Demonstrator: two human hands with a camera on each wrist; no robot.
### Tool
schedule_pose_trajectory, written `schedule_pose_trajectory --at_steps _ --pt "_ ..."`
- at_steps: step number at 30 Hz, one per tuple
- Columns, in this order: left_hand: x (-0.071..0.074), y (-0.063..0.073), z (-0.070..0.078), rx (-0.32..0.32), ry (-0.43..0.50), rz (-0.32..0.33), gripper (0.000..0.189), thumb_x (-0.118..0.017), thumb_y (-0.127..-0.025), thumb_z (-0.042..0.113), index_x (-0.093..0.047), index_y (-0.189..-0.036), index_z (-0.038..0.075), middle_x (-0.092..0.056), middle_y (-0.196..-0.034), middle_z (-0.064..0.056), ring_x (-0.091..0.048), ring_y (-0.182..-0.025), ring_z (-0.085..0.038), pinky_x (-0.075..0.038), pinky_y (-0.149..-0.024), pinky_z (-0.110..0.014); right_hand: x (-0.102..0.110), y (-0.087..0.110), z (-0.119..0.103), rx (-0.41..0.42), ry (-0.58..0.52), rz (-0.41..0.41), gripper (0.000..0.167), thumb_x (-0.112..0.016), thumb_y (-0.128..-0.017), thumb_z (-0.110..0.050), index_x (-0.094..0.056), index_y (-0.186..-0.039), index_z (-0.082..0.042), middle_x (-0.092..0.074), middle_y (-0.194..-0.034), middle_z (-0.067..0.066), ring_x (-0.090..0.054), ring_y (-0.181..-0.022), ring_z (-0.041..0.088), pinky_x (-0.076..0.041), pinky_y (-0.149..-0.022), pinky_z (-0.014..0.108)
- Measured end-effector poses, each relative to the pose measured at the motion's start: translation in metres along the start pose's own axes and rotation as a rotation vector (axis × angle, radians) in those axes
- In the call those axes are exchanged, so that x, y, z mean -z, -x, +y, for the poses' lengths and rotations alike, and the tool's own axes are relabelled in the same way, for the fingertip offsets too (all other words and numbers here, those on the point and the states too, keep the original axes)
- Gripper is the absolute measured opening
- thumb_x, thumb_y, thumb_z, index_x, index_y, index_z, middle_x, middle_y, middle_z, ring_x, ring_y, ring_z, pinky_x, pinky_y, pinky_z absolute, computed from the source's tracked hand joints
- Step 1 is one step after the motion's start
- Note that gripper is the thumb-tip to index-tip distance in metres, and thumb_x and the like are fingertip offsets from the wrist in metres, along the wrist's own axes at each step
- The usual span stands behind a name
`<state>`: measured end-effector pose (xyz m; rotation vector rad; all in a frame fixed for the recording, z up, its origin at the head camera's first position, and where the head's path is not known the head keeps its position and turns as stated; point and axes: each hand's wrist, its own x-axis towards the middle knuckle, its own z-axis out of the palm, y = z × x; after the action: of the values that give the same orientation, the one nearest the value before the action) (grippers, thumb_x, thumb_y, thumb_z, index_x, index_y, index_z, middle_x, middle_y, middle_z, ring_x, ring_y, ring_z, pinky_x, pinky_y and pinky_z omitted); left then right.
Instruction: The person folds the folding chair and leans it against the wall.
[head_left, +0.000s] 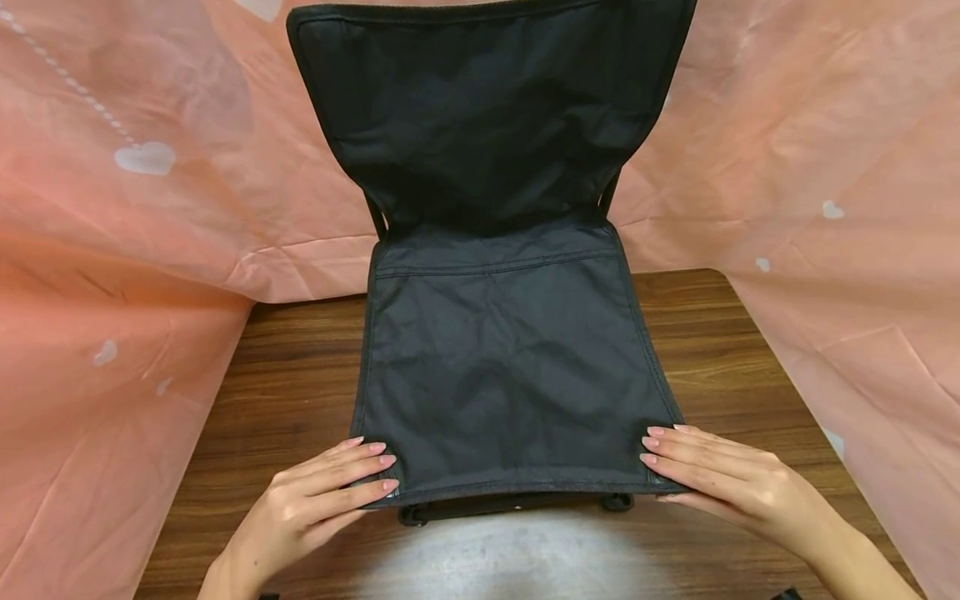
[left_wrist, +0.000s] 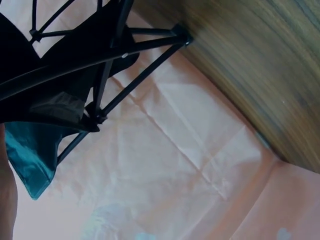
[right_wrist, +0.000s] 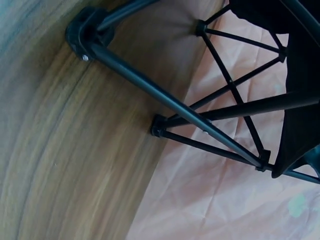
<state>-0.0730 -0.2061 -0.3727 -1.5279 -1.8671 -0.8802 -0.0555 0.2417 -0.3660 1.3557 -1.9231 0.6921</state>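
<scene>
A black folding chair (head_left: pixel 510 367) with a fabric seat and backrest stands unfolded in the middle of the head view, its seat toward me. At the seat's front left corner my left hand (head_left: pixel 300 500) grips the fabric edge, fingers on top and thumb low at the edge. My right hand (head_left: pixel 738 479) holds the front right corner in the same way. Both wrist views look under the seat at its crossed dark tubes; a joint foot (right_wrist: pixel 85 35) rests on the wood. Only a strip of the left hand shows at the left wrist view's edge.
The chair stands on a brown wood-grain tabletop (head_left: pixel 292 392). Pink cloth (head_left: pixel 135 250) with pale hearts hangs on the left, behind and on the right, close around the surface. Light reflects off the wood in front of the chair.
</scene>
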Motion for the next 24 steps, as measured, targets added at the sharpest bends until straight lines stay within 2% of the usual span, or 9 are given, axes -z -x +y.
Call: schedule_pose_trajectory --at_steps 7,16,24 --pt "0.003 -0.003 0.005 0.015 -0.031 -0.011 0.023 -0.057 -0.097 0.012 -0.073 -0.102 -0.004 -0.068 -0.120 -0.016 -0.055 -0.130 -0.021 -0.039 -0.114 -0.030 -0.004 -0.005 -0.002 0.014 0.001 0.053 0.031 -0.060 -0.095 -0.023 -0.072 -0.106 0.004 -0.072 -0.109 0.016 -0.058 -0.125 0.016 -0.041 -0.110 0.024" --pt "0.003 -0.005 0.008 0.058 -0.060 -0.026 0.024 -0.055 -0.098 0.013 -0.073 -0.104 -0.001 -0.070 -0.118 -0.015 -0.057 -0.127 -0.020 -0.040 -0.112 -0.028 -0.005 -0.011 -0.001 0.035 -0.044 0.109 0.029 -0.062 -0.094 -0.020 -0.073 -0.104 0.005 -0.072 -0.110 0.017 -0.060 -0.123 0.017 -0.043 -0.108 0.023" --pt "0.003 -0.006 0.008 0.060 -0.113 -0.033 0.024 -0.054 -0.099 0.014 -0.074 -0.105 0.002 -0.071 -0.113 -0.016 -0.062 -0.120 -0.021 -0.043 -0.110 -0.028 -0.009 -0.012 0.000 0.053 -0.096 0.155 0.026 -0.063 -0.092 -0.016 -0.073 -0.100 0.007 -0.072 -0.109 0.021 -0.061 -0.122 0.021 -0.044 -0.107 0.024"
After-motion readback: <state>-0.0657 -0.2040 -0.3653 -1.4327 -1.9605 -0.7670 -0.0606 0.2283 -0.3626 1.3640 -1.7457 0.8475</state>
